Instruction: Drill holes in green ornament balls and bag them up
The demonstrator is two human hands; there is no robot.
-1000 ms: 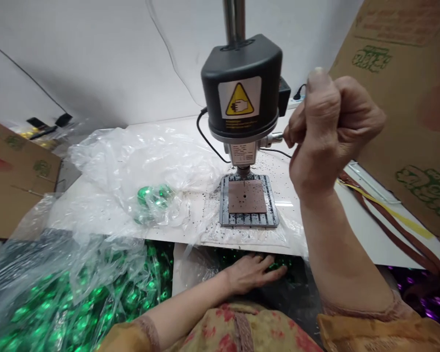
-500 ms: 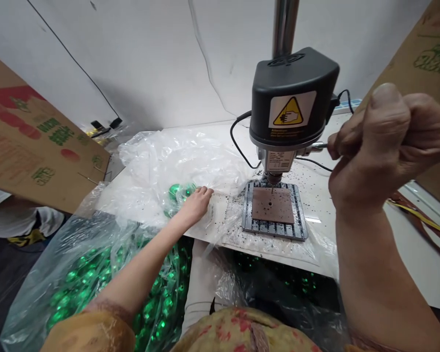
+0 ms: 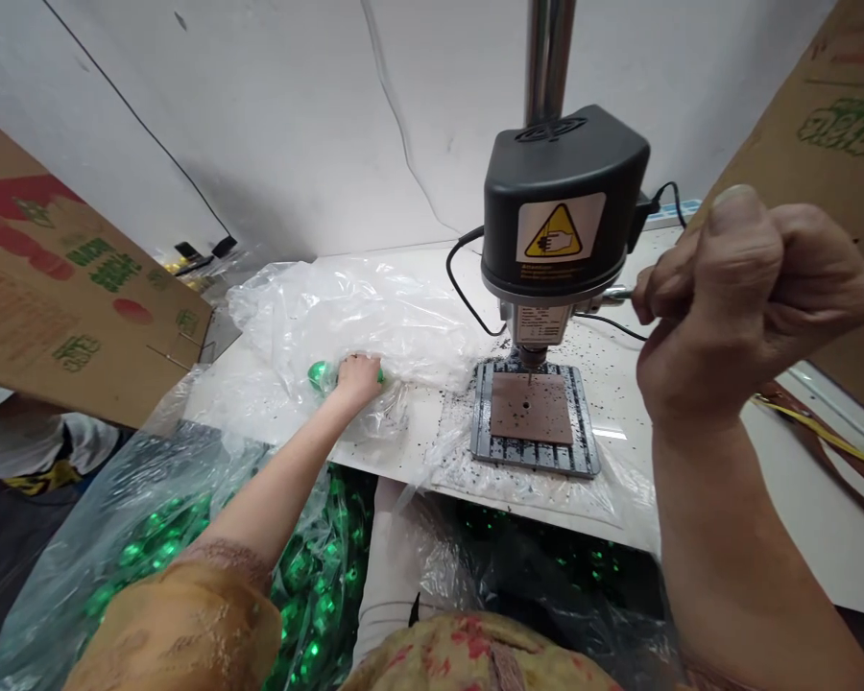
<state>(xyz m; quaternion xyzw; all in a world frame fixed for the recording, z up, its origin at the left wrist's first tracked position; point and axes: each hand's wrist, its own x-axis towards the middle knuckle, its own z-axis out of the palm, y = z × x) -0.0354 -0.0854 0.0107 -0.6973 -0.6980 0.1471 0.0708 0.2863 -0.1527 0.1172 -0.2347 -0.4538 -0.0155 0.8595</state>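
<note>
Right hand (image 3: pixel 720 297) stands at 3 o'clock of the drill head (image 3: pixel 562 202), its fingers (image 3: pixel 652 293) closed in a fist around the metal lever handle (image 3: pixel 615 297). This grip appears placed to work the drill's up-and-down travel by hand. Left hand (image 3: pixel 358 379) lies at 9 o'clock of the drill, its fingers curled down over a cluster of shiny green balls (image 3: pixel 323 376), which are wrapped in a clear plastic sheet (image 3: pixel 352 307). The hand appears to be gripping the cluster through the plastic, though the exact contact is partly hidden.

A brown square plate (image 3: pixel 531 408) with a central hole lies on a slotted metal base (image 3: pixel 535 417) directly beneath the drill bit, evidently positioned to keep the plate under the bit. Black specks (image 3: pixel 461 403) are scattered around the base on the white tabletop (image 3: pixel 418 427). A large bag of green balls (image 3: pixel 309 585) sits below the tabletop edge at 7 o'clock, and cardboard sheets stand at 10 o'clock (image 3: pixel 64 269) and 1 o'clock (image 3: pixel 835 125).

Change from the previous view: the left hand has moved from just beside the green cluster to on top of it. The right fist remains on the handle.
</note>
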